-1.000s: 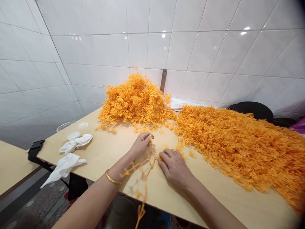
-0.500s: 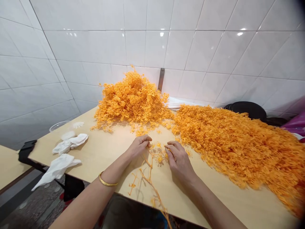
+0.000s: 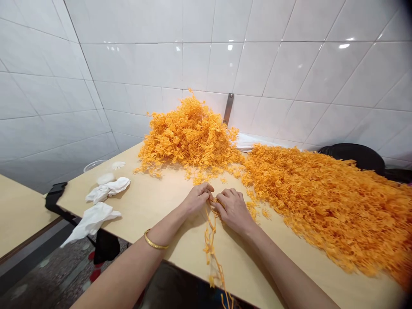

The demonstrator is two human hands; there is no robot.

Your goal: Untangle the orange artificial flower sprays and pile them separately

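An orange plastic stem (image 3: 211,240) with thin branches runs from between my hands down over the table's front edge. My left hand (image 3: 200,198) pinches its upper end, the fingers curled together. Close beside it, my right hand (image 3: 234,210) bends its fingers around the same end, palm down near the tabletop. The fingertips of both hands nearly meet, and the bit of stem between them is mostly hidden. A few small orange sprigs (image 3: 252,209) lie just right of my right hand.
A tall heap of orange sprigs (image 3: 193,137) stands at the back, and a wider pile (image 3: 328,201) covers the right side. Crumpled white tissues (image 3: 96,219) and a clear round lid (image 3: 92,164) lie left. A black object (image 3: 354,154) sits behind the right pile. Tiled walls bound the table.
My right hand has moved left, up against my left hand. The small flowered tips that showed between the hands are now hidden. The stem hangs straighter, and the view has shifted slightly left.
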